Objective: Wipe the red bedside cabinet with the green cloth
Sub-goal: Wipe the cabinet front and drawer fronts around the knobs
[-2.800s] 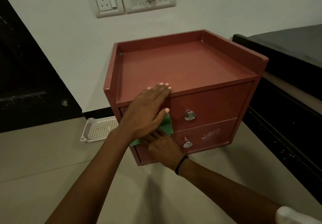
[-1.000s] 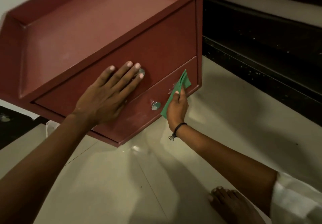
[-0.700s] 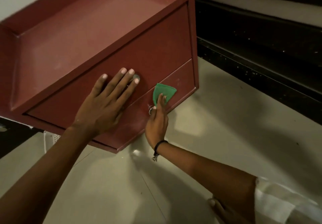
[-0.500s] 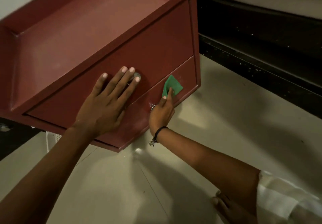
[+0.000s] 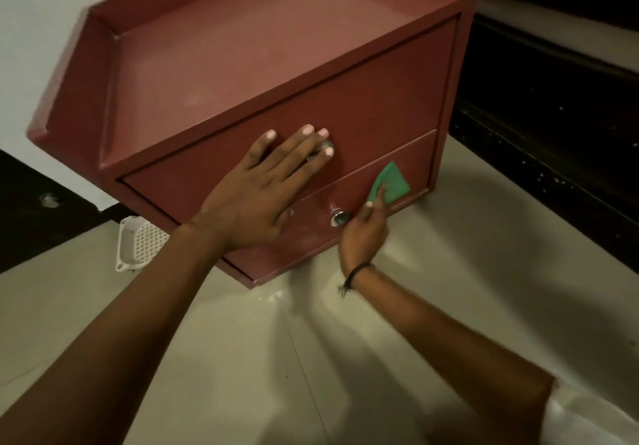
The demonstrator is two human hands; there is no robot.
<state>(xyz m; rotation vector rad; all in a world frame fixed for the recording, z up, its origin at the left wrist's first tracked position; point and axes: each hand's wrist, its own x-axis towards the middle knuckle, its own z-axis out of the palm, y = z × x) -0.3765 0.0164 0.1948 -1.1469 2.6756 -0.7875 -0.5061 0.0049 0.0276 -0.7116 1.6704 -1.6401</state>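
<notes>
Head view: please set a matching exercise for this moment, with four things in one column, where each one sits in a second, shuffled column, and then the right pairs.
Things
1. left hand
2. green cloth
3. lower drawer knob
4. white perforated tray

Places
A. on the floor beside the red cabinet
B. held by the right hand against the lower drawer
C. flat on the upper drawer
D. uncovered, between the two hands

Pairs: 1-C, 2-B, 3-D, 4-A
</notes>
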